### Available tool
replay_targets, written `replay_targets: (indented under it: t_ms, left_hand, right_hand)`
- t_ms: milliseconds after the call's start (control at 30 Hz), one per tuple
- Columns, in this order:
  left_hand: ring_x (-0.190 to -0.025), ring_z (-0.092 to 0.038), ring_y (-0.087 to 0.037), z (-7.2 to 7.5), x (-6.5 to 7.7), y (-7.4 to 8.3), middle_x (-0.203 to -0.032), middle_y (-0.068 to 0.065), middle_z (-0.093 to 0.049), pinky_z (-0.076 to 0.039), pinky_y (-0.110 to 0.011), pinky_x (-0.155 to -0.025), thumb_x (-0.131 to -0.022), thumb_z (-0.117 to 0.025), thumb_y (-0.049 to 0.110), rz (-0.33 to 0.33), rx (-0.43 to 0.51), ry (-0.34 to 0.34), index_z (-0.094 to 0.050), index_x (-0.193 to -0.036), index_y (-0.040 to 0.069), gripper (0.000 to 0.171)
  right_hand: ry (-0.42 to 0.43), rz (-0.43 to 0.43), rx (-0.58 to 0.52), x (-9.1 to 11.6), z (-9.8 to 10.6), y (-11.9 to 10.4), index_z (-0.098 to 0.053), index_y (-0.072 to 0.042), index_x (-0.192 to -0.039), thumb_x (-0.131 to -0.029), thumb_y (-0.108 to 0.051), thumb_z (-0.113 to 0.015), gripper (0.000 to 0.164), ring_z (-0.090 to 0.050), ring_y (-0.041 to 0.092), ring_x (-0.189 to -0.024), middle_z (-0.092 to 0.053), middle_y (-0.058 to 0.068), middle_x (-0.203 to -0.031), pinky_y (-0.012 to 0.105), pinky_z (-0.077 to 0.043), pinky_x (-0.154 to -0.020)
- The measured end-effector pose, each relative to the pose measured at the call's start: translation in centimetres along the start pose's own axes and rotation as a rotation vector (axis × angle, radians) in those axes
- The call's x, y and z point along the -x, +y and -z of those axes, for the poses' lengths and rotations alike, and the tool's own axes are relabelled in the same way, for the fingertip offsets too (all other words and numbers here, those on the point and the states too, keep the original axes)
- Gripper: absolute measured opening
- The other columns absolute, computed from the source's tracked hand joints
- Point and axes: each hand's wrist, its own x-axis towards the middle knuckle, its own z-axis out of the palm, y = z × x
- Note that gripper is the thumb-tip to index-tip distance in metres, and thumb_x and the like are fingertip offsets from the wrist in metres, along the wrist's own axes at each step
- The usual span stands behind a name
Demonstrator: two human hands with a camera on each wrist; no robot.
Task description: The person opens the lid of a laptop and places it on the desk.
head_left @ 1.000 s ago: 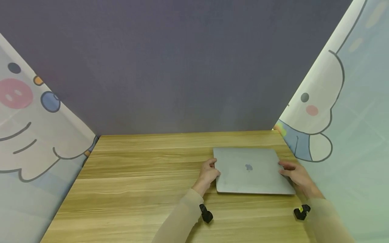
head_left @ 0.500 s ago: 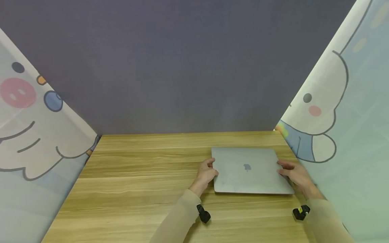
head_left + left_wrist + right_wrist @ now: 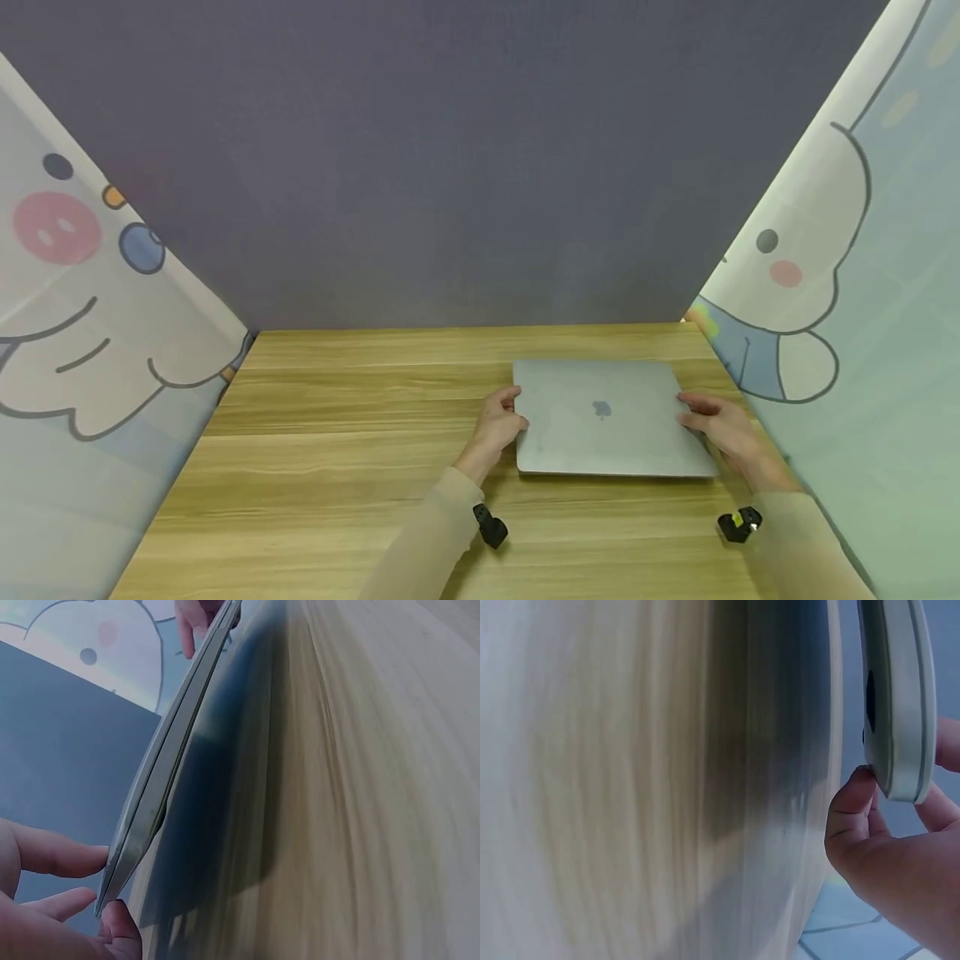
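Note:
A closed silver laptop (image 3: 607, 442) with a dark apple logo on its lid is held level over the right part of the table. My left hand (image 3: 493, 427) grips its left edge, thumb on top and fingers beneath. At the right edge, my right hand (image 3: 726, 427) pinches it the same way. The left wrist view shows the laptop's thin side (image 3: 157, 780) clear of the wood, with a dark shadow below. In the right wrist view a rounded corner of the laptop (image 3: 904, 712) sits between thumb and fingers.
The wood-grain table (image 3: 330, 467) stretches out to the left of the laptop. A dark grey panel (image 3: 465, 167) rises behind it. Cartoon-printed curtains hang at the left (image 3: 67, 317) and right (image 3: 885, 333) sides, the right one close to my right arm.
Both hands have carried the laptop a little to the left across the table, keeping their grip at its two side edges. The view has also turned slightly.

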Motion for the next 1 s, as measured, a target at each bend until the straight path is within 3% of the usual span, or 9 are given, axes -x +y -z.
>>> replay_targets:
  t_ms: [367, 667, 1000]
  left_hand:
    - [-0.102, -0.048, -0.027, 2.3, 0.6, 0.3, -0.117, -0.017, -0.052, -0.048, -0.029, -0.072, -0.079, -0.067, -0.015, -0.006, -0.004, 0.01, -0.056, -0.142, 0.001, 0.066]
    - [-0.099, -0.045, -0.026, 4.4, 1.1, 0.4, -0.113, -0.014, -0.049, -0.046, -0.027, -0.066, -0.08, -0.067, -0.014, 0.005, -0.012, 0.027, -0.057, -0.143, 0.003, 0.066]
    - [-0.097, -0.045, -0.025, 6.5, 1.8, 0.0, -0.11, -0.015, -0.048, -0.047, -0.027, -0.065, -0.08, -0.068, -0.015, -0.012, -0.041, 0.041, -0.057, -0.142, 0.002, 0.066]
  right_hand:
    - [0.01, 0.012, -0.017, 0.1, -1.6, -1.5, -0.046, 0.013, -0.145, -0.097, -0.011, -0.069, 0.059, -0.04, 0.039, -0.131, -0.042, 0.034, -0.146, 0.006, -0.045, -0.078]
    - [0.014, 0.037, -0.046, 0.4, -3.3, -2.7, -0.05, 0.013, -0.141, -0.096, -0.009, -0.07, 0.055, -0.045, 0.028, -0.12, -0.047, 0.029, -0.14, 0.011, -0.049, -0.078]
    - [-0.013, 0.036, -0.1, 0.8, -5.0, -4.1, -0.048, 0.014, -0.143, -0.096, -0.006, -0.068, 0.055, -0.041, 0.036, -0.13, -0.044, 0.031, -0.143, 0.009, -0.048, -0.079]
